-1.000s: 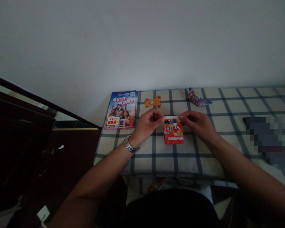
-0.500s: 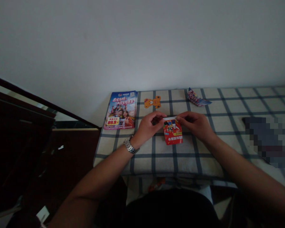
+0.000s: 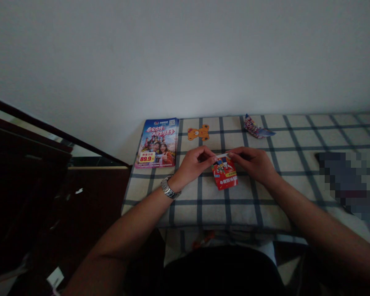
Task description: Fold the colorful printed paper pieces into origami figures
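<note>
Between my two hands is a folded red flyer with cartoon figures and upside-down Chinese lettering; a white edge shows along its top. My left hand, with a metal watch on the wrist, pinches the flyer's upper left corner between thumb and fingers. The upper right corner is pinched by my right hand. Just beyond my left hand lies a flat brown teddy bear cutout. Farther left is a stack of blue and pink flyers.
A crumpled blue and red wrapper lies toward the wall. At the right is a dark flat object, blurred out. A checked cloth covers the table. Dark wooden furniture stands at the left.
The flyer's top edge has tilted and dropped slightly toward me, and its white strip looks narrower. Both hands have shifted a little but keep their pinch.
</note>
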Tool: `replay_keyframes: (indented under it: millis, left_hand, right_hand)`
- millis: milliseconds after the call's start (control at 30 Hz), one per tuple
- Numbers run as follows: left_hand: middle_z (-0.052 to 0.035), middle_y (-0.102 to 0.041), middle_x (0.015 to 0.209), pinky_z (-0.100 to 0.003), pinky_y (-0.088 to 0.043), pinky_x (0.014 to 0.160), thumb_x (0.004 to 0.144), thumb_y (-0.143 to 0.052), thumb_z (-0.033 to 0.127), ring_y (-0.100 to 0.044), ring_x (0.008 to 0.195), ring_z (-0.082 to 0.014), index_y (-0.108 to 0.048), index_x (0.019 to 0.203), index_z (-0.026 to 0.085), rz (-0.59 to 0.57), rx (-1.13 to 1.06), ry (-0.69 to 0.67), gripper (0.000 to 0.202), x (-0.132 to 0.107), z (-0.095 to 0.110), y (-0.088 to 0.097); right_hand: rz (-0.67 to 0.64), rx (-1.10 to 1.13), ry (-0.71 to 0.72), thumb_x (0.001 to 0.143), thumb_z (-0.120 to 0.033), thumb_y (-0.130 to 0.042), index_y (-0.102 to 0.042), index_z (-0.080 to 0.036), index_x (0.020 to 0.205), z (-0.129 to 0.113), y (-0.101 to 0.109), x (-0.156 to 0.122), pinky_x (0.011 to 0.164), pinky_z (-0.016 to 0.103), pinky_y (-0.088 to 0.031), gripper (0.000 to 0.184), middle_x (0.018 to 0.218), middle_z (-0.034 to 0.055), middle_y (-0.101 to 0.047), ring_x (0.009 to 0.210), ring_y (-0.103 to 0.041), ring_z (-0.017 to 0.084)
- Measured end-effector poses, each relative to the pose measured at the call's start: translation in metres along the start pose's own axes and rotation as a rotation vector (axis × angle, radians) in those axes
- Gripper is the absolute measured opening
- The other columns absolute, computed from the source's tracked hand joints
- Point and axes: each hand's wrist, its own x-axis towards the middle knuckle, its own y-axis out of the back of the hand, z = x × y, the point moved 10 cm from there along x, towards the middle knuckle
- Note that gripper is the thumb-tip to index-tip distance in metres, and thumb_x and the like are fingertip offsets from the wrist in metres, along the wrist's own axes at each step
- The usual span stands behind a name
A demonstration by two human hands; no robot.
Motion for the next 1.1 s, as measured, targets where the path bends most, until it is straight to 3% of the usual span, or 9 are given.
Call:
replay_keyframes:
  millis: [367, 600, 800, 967, 1100]
  left_hand:
    - [-0.0022, -0.070, 0.085, -0.024, -0.049, 0.069, 0.094, -0.075, 0.048, -0.063, 0.076, -0.0137, -0.068, 0.091, 0.018, 0.003, -0.047, 0.003, 0.031, -0.001, 0.003, -0.002]
    - [-0.0010, -0.066, 0.084, -0.024, -0.047, 0.066, 0.095, -0.072, 0.043, -0.059, 0.073, -0.0130, -0.065, 0.091, 0.019, -0.043, 0.036, -0.016, 0.026, -0.002, 0.004, -0.006]
    - [-0.0022, -0.070, 0.088, -0.025, -0.047, 0.067, 0.099, -0.067, 0.043, -0.062, 0.076, -0.0142, -0.069, 0.099, 0.020, -0.104, 0.108, -0.034, 0.024, -0.003, 0.005, -0.014]
    - [-0.0027, -0.071, 0.088, -0.025, -0.049, 0.068, 0.099, -0.069, 0.045, -0.064, 0.075, -0.0142, -0.068, 0.095, 0.019, -0.100, 0.077, -0.042, 0.026, -0.003, 0.008, -0.012]
    - [-0.0024, -0.070, 0.086, -0.025, -0.049, 0.068, 0.099, -0.068, 0.047, -0.063, 0.075, -0.0142, -0.068, 0.093, 0.019, -0.066, 0.070, -0.042, 0.029, -0.002, 0.007, -0.008]
  right_hand:
    - [-0.091, 0.185, -0.112, 0.088, -0.059, -0.076, -0.084, -0.020, 0.101, 0.009, -0.014, -0.004, 0.064, 0.033, -0.061, 0.042, 0.089, 0.0069, -0.083, 0.075, -0.075, 0.023]
    - [-0.151, 0.111, -0.097, 0.093, -0.057, -0.070, -0.083, -0.021, 0.093, 0.009, -0.017, -0.005, 0.056, 0.028, -0.053, 0.039, 0.078, 0.0038, -0.080, 0.064, -0.069, 0.019]
    - [-0.211, 0.099, -0.085, 0.094, -0.057, -0.069, -0.083, -0.021, 0.092, 0.008, -0.023, -0.008, 0.057, 0.028, -0.053, 0.039, 0.079, 0.0041, -0.080, 0.066, -0.069, 0.019]
    - [-0.192, 0.052, -0.068, 0.096, -0.057, -0.067, -0.084, -0.021, 0.096, 0.009, -0.021, -0.006, 0.055, 0.027, -0.050, 0.040, 0.077, 0.0031, -0.080, 0.064, -0.068, 0.018]
    - [-0.182, 0.063, -0.051, 0.096, -0.058, -0.067, -0.085, -0.022, 0.100, 0.005, -0.021, -0.004, 0.061, 0.029, -0.055, 0.040, 0.085, 0.0040, -0.083, 0.070, -0.072, 0.020]
